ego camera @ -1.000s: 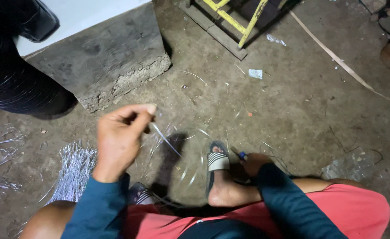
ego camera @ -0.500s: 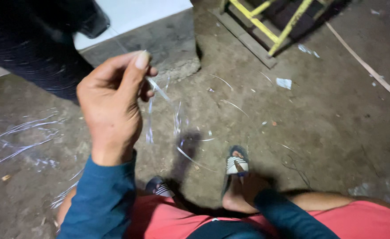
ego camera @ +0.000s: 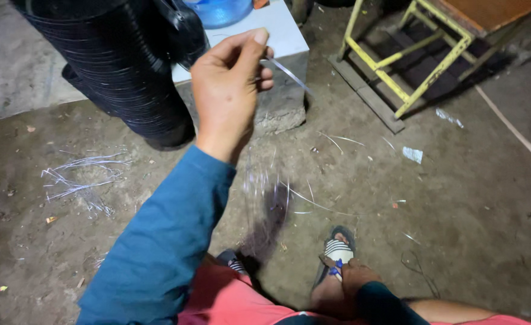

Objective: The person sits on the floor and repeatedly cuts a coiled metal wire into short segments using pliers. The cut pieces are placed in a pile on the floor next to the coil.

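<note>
Strands of thin silvery strip (ego camera: 82,174) lie loose on the dirt floor at far left, well apart from the work. Next comes a tall black ribbed stack (ego camera: 118,66), standing against a concrete block (ego camera: 280,111) with a white top. In front of these, the left hand (ego camera: 229,84) is raised on a blue sleeve, thumb and forefinger pinched together on a clear plastic strip (ego camera: 286,72). The short stiff end juts right from the pinch; the rest drops, blurred, toward the floor between the knees.

Lower right, the right hand (ego camera: 353,274) rests on a foot in a striped sandal (ego camera: 338,250), closed around a small blue-handled tool (ego camera: 336,271). Whether its blade touches the strip cannot be told. At upper right stands a yellow frame (ego camera: 419,57), with paper scraps beyond it.

Risks, judged from this arrangement:
- The pinch is narrow and the strip is smooth, so it could slip free if it is pulled while taut.
- A taut thin edge drawn across fingertips may cut skin.
- The tool sits touching the bare foot; a jerk on the strip could drive it into the toes.
- The slack falls near loose cuttings on the floor and could snag or tangle there.
- Dim light makes the clear strip hard to see, so misjudging its path is likely.
</note>
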